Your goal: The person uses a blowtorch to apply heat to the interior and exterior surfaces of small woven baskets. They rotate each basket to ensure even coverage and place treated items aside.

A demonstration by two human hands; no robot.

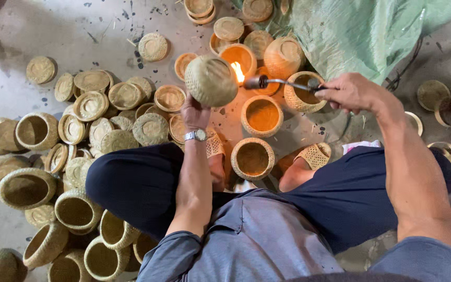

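**Singeing a woven basket w/ a torch: how it's done well**

A round woven basket [211,81] is held up in the left hand [194,114], above the lap and over the floor [6,31]; the fingers are closed under its lower edge, so that grip is pinching the basket. A gas torch [283,82] is clasped in the right hand [352,92], fist pressed tight round the handle end. The flame [238,72] is just beside the basket's right flank, prob. licking loose fibres.

Judged from this: the flame is best kept at the surface only, never parked on one spot, as thin weave is likely scorched fast. The basket should be turned bit by bit so each side is passed evenly. Left fingers are best kept on the far side from the flame. Open baskets [261,116] sit right below, so the nozzle is best aimed away from them and the green plastic sheet [361,36].
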